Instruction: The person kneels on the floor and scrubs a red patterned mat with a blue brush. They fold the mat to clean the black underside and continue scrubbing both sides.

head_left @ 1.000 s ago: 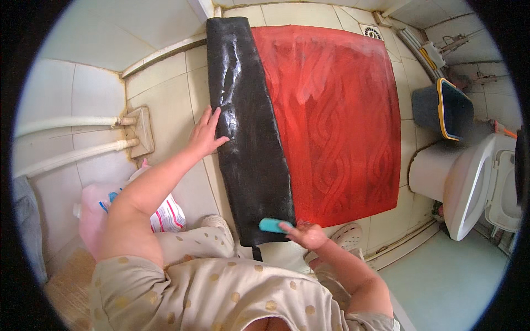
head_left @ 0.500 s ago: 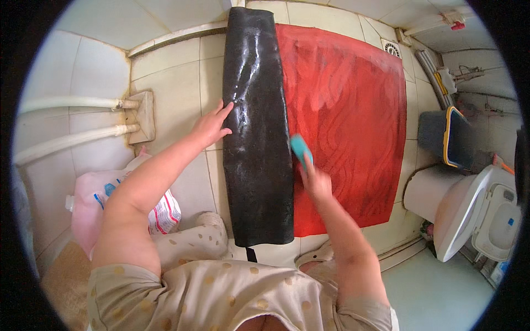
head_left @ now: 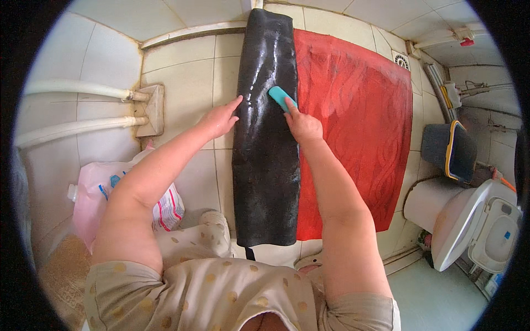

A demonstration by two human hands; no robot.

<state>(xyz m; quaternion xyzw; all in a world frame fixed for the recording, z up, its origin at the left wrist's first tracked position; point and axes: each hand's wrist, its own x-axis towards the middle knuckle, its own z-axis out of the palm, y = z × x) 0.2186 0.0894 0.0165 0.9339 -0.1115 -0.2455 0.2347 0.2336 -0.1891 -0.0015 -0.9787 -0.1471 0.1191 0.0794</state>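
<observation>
A red mat [head_left: 353,132] with a wavy pattern lies on the tiles. Its left part is folded over, so the black backing [head_left: 265,182] faces up and glistens wet in its upper half. My right hand [head_left: 305,126] grips a teal scrubbing brush [head_left: 281,97], held over the black backing near the fold's right edge; its bristle side is hidden. At the left edge of the fold, my left hand [head_left: 220,119] has its fingers stretched out, fingertips touching the edge, with nothing held.
Two white pipes [head_left: 83,122] run along the left wall above a pink and white bag [head_left: 91,193]. On the right stand a dark bucket with a yellow rim [head_left: 451,149] and a white toilet [head_left: 464,220]. A floor drain [head_left: 401,60] sits beyond the mat's far right corner.
My right hand has carried the brush forward and left, from beside the fold's right edge onto the black backing. My left hand stays at the left edge. The whole view has shifted slightly.
</observation>
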